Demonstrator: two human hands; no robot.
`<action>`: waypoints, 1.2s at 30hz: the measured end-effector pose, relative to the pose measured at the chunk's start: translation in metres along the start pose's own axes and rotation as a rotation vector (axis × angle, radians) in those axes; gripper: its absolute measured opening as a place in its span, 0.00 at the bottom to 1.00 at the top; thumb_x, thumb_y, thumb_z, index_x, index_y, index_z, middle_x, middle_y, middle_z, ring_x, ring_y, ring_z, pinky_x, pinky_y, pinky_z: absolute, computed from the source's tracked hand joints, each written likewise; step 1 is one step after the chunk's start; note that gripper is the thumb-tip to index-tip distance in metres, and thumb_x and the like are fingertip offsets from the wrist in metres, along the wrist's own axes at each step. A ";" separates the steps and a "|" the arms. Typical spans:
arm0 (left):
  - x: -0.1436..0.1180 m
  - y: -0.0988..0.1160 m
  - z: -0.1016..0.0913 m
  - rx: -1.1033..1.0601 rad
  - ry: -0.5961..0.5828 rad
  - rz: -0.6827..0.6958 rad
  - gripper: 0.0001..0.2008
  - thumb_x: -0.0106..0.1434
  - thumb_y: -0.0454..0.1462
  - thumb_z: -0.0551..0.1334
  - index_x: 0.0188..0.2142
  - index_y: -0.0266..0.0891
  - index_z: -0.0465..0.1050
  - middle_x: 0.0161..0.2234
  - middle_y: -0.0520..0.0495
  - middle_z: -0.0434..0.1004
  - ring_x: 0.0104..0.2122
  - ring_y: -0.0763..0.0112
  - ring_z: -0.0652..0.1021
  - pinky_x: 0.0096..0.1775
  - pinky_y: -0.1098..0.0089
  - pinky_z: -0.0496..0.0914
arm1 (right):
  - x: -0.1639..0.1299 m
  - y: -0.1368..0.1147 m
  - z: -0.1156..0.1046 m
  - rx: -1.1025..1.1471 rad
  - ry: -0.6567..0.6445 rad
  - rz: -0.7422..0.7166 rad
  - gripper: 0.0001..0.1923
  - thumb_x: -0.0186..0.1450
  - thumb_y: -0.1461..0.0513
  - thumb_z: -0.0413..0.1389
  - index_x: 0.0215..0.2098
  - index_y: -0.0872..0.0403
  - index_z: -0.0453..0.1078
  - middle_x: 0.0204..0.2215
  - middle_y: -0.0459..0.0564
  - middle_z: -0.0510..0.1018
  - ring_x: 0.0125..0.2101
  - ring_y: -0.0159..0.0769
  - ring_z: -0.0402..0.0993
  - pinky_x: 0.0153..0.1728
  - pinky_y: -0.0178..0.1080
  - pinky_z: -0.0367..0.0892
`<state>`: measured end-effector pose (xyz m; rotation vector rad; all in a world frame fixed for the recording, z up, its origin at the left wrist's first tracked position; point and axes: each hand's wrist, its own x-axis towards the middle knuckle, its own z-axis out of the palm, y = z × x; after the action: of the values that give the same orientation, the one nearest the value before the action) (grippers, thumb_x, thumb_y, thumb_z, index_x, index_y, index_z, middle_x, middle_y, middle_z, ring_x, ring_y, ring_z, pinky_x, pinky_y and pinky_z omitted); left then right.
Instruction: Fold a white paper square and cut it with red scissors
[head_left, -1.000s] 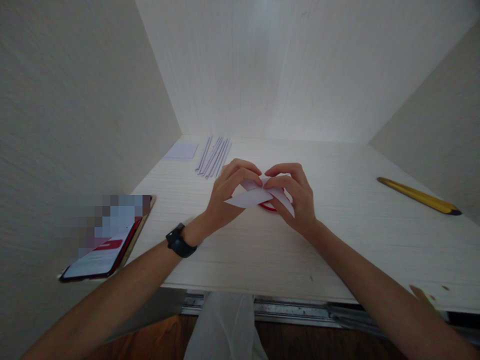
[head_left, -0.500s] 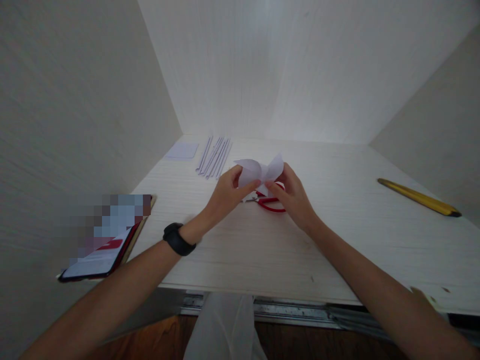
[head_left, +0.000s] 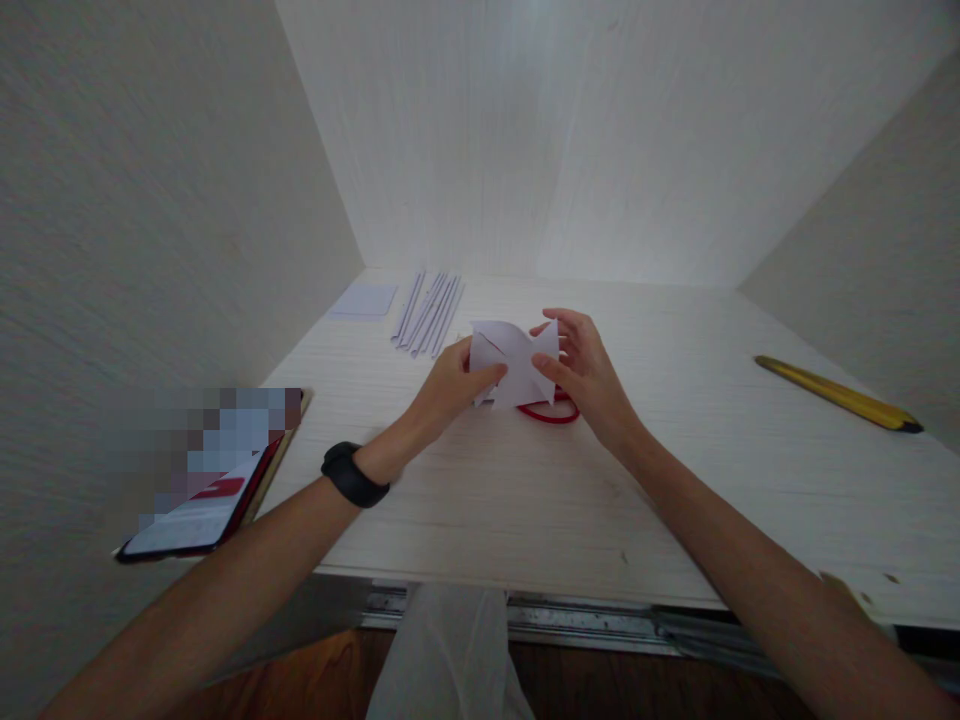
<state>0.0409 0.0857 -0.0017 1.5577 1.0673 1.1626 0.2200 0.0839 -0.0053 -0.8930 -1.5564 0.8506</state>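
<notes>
A small white sheet of paper [head_left: 517,375] with slits cut in from its corners is held up over the table. My left hand [head_left: 455,385] pinches its left side, thumb in front and fingers behind. At the right side, my right hand [head_left: 589,375] has its thumb on the front face while the fingers curl loosely behind the edge, some spread apart. Below and partly behind the paper lie scissors with red handles [head_left: 551,418]; their blades are mostly hidden.
Several thin rolled paper sticks [head_left: 431,312] lie at the back left beside a flat paper piece [head_left: 364,300]. A phone in an open case [head_left: 187,510] rests at the left. Toward the right lies a yellow box cutter [head_left: 836,393]. White panels [head_left: 525,150] enclose the table's back and sides.
The paper's curled corners have been let go and spread out flatter. My right fingers have opened and shifted upward at the right edge; my left hand keeps its hold.
</notes>
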 end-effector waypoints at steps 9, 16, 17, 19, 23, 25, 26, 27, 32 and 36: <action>-0.004 0.006 0.001 0.004 -0.073 -0.022 0.15 0.51 0.36 0.62 0.40 0.35 0.72 0.36 0.47 0.75 0.34 0.68 0.74 0.34 0.70 0.68 | 0.002 -0.005 -0.006 -0.105 0.016 0.063 0.08 0.59 0.60 0.57 0.38 0.50 0.67 0.28 0.45 0.74 0.28 0.33 0.71 0.28 0.37 0.66; -0.003 0.006 0.000 -0.030 -0.148 -0.030 0.12 0.51 0.35 0.62 0.38 0.35 0.72 0.33 0.50 0.73 0.32 0.71 0.72 0.33 0.72 0.66 | 0.001 -0.006 -0.004 -0.320 0.033 0.044 0.08 0.58 0.62 0.57 0.37 0.52 0.67 0.33 0.48 0.74 0.32 0.34 0.71 0.32 0.40 0.68; -0.003 0.007 0.000 -0.029 -0.167 -0.033 0.12 0.51 0.35 0.62 0.37 0.35 0.73 0.33 0.50 0.73 0.32 0.71 0.72 0.33 0.72 0.66 | 0.001 -0.007 -0.004 -0.365 0.046 0.004 0.09 0.57 0.62 0.58 0.37 0.51 0.67 0.36 0.49 0.74 0.33 0.35 0.71 0.33 0.40 0.68; -0.003 0.006 0.000 -0.005 -0.186 -0.028 0.11 0.52 0.35 0.63 0.36 0.35 0.73 0.32 0.50 0.73 0.32 0.71 0.73 0.34 0.72 0.66 | 0.000 -0.009 -0.004 -0.432 0.068 -0.091 0.11 0.57 0.64 0.58 0.39 0.51 0.68 0.40 0.50 0.72 0.35 0.35 0.70 0.36 0.41 0.69; -0.002 0.004 -0.001 0.079 -0.193 0.022 0.12 0.52 0.35 0.63 0.37 0.36 0.74 0.35 0.48 0.75 0.35 0.68 0.74 0.36 0.69 0.67 | -0.002 -0.016 -0.004 -0.502 0.067 -0.285 0.10 0.59 0.65 0.57 0.40 0.50 0.70 0.43 0.52 0.70 0.42 0.38 0.69 0.42 0.44 0.68; -0.001 0.003 -0.001 0.106 -0.206 0.065 0.13 0.51 0.35 0.63 0.39 0.37 0.74 0.36 0.48 0.76 0.36 0.67 0.74 0.37 0.69 0.67 | -0.002 -0.019 -0.003 -0.524 0.058 -0.336 0.07 0.60 0.64 0.58 0.38 0.50 0.71 0.43 0.52 0.69 0.45 0.40 0.68 0.45 0.46 0.67; -0.001 0.003 0.000 0.114 -0.213 0.078 0.14 0.51 0.35 0.63 0.39 0.37 0.74 0.37 0.48 0.76 0.36 0.67 0.74 0.38 0.69 0.68 | -0.003 -0.019 -0.003 -0.529 0.060 -0.344 0.05 0.60 0.64 0.58 0.36 0.50 0.72 0.42 0.52 0.69 0.46 0.41 0.68 0.45 0.46 0.67; -0.001 0.003 0.000 0.118 -0.218 0.083 0.14 0.52 0.34 0.63 0.40 0.38 0.74 0.37 0.48 0.76 0.36 0.67 0.74 0.37 0.68 0.68 | -0.003 -0.019 -0.002 -0.530 0.064 -0.346 0.04 0.60 0.63 0.58 0.35 0.50 0.72 0.42 0.52 0.70 0.45 0.41 0.68 0.45 0.47 0.67; -0.002 0.003 0.002 0.030 -0.217 0.071 0.14 0.51 0.36 0.66 0.39 0.38 0.74 0.37 0.47 0.76 0.36 0.68 0.76 0.36 0.69 0.69 | -0.002 -0.017 -0.001 -0.499 0.060 -0.330 0.03 0.61 0.65 0.57 0.30 0.51 0.71 0.36 0.49 0.72 0.40 0.39 0.70 0.42 0.45 0.67; -0.002 0.003 0.004 -0.052 -0.149 0.068 0.12 0.54 0.40 0.66 0.37 0.38 0.75 0.34 0.48 0.77 0.33 0.71 0.76 0.37 0.70 0.70 | -0.003 -0.018 0.000 -0.498 0.035 -0.320 0.04 0.60 0.66 0.57 0.29 0.52 0.71 0.32 0.48 0.72 0.36 0.37 0.71 0.39 0.42 0.66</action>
<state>0.0448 0.0822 0.0004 1.6238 0.8862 1.0920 0.2184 0.0731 0.0093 -0.9612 -1.8542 0.2168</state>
